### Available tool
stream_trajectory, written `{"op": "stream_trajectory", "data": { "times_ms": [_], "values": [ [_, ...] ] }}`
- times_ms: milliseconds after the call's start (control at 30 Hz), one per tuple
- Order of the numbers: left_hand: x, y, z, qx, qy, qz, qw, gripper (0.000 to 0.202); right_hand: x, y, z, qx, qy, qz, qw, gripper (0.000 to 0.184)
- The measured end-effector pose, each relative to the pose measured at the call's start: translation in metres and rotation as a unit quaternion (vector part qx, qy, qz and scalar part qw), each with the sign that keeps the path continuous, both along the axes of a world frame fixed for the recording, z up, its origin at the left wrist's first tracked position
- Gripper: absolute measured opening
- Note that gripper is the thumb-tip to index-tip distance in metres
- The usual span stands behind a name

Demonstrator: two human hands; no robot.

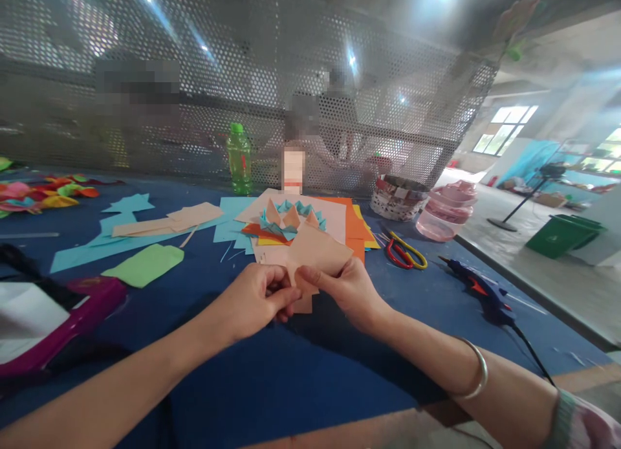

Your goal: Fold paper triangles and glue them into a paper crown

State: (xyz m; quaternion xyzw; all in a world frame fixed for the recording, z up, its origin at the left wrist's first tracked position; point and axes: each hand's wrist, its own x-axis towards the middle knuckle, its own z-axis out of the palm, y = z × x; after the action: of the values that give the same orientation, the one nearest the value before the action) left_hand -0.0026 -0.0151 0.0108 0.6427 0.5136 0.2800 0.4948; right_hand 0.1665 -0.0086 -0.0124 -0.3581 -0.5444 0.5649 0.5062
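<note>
The left hand (255,297) and right hand (342,294) pinch a cut peach paper piece (310,251) between fingers and thumbs; a folded spiked paper shape (291,219) already sits on coloured sheets (356,232).

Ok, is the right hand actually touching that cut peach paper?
Touching: the head view shows the right hand gripping the cut peach paper, its fingers pressed on the paper's lower edge.

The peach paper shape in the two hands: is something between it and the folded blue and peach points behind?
Nothing visible. The peach paper shape, held by the left hand and right hand, sits right in front of the folded blue and peach points, with no other object between them.
</note>
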Motion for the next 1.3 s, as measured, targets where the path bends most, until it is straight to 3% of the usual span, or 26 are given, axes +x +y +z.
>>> {"op": "stream_trajectory", "data": {
  "times_ms": [333,500,600,867,1000,1167,1300],
  "values": [
    [-0.001,0.001,-0.003,0.001,-0.054,-0.005,0.999,0.034,0.002,0.003,-0.001,0.019,-0.017,-0.004,1.000,0.026],
    [-0.003,0.002,-0.008,0.074,-0.034,-0.016,0.997,0.031,0.000,-0.001,-0.001,0.023,-0.019,-0.002,1.000,0.028],
    [-0.004,0.004,-0.009,0.080,-0.028,-0.021,0.996,0.033,0.001,0.001,-0.002,0.023,-0.015,-0.004,1.000,0.030],
    [-0.007,0.006,-0.004,0.176,-0.016,-0.002,0.984,0.034,0.002,0.003,-0.004,0.016,-0.016,0.014,1.000,0.035],
    [-0.008,0.004,-0.001,0.168,-0.033,0.012,0.985,0.034,0.001,0.001,-0.003,0.019,-0.019,0.027,0.999,0.034],
    [-0.009,0.004,0.002,0.100,-0.065,0.026,0.993,0.035,0.000,0.000,-0.003,0.014,-0.015,0.038,0.999,0.037],
    [-0.007,0.002,0.003,0.101,-0.087,0.023,0.991,0.037,0.000,0.001,-0.004,0.013,-0.019,0.036,0.999,0.034]
  ]
}}
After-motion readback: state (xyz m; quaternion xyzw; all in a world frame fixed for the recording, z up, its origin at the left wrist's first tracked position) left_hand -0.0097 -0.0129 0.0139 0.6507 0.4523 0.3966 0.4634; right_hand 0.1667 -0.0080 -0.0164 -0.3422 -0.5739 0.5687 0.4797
